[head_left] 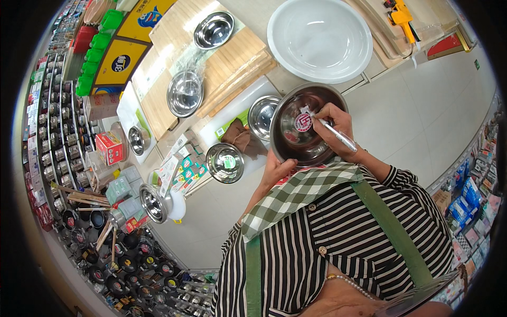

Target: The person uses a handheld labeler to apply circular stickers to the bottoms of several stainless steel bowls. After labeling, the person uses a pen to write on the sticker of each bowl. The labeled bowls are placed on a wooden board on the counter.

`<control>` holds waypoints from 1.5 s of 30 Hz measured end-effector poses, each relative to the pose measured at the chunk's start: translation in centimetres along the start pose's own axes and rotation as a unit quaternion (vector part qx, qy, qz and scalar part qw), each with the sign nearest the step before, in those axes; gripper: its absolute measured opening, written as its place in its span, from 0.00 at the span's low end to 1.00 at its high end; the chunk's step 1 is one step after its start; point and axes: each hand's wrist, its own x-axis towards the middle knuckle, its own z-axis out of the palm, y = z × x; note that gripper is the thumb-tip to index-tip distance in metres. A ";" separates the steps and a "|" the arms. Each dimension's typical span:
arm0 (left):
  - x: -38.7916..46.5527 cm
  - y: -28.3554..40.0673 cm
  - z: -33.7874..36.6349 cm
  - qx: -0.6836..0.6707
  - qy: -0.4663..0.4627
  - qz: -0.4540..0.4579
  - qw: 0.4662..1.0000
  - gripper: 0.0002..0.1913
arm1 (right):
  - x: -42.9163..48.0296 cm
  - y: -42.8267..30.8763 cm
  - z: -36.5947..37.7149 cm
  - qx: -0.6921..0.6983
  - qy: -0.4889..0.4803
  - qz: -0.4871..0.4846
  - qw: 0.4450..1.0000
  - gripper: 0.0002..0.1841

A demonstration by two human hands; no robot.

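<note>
A deep stainless steel bowl (291,152) is tilted toward me, close against my checked apron. My left hand (279,165) grips its near rim, thumb over the edge. Inside the bowl a round pink-and-white sticker (304,122) bears writing, with a small white label (305,110) at its upper edge. My right hand (336,123) holds a clear-barrelled pen (338,136), its tip at or near the white label. Beside the bowl stands a smaller steel bowl (264,115), with a crumpled brown cloth (242,138) to its left.
A big white basin (320,39) stands beyond the bowl. Several steel bowls, one of them (225,163) with a green sticker, sit on and around stacked wooden cutting boards (233,67). A yellow tool (402,20) lies at the far right. Shelves of pans (126,263) line the left.
</note>
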 end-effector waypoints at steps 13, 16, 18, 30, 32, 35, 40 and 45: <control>0.2 0.0 0.1 -0.008 0.000 0.003 1.000 0.34 | 0.3 0.0 0.0 -0.010 0.000 -0.009 1.000 0.06; 0.3 0.5 0.3 -0.001 0.010 -0.023 1.000 0.34 | 0.4 0.0 0.0 -0.010 -0.003 -0.011 1.000 0.06; 0.1 1.0 0.6 -0.002 0.020 -0.026 0.999 0.34 | 0.4 0.1 0.0 -0.008 0.002 -0.010 1.000 0.06; 0.0 1.3 0.7 0.010 0.024 -0.042 0.999 0.33 | 0.4 0.1 0.0 -0.005 -0.007 0.007 1.000 0.06; 0.0 1.1 0.5 0.006 0.026 -0.055 0.998 0.33 | 0.4 0.0 -0.1 -0.009 -0.009 0.008 1.000 0.06; 0.2 0.9 0.1 0.018 0.008 -0.051 0.998 0.34 | 0.4 0.0 -0.1 -0.011 -0.005 0.007 1.000 0.06; 0.3 -0.2 -0.3 -0.012 -0.005 -0.032 0.999 0.35 | -0.1 1.0 0.0 0.005 0.019 0.022 1.000 0.06; 1.8 0.0 -1.8 -0.039 0.035 -0.014 0.999 0.25 | -0.3 1.7 -0.4 0.157 0.107 -0.039 0.981 0.07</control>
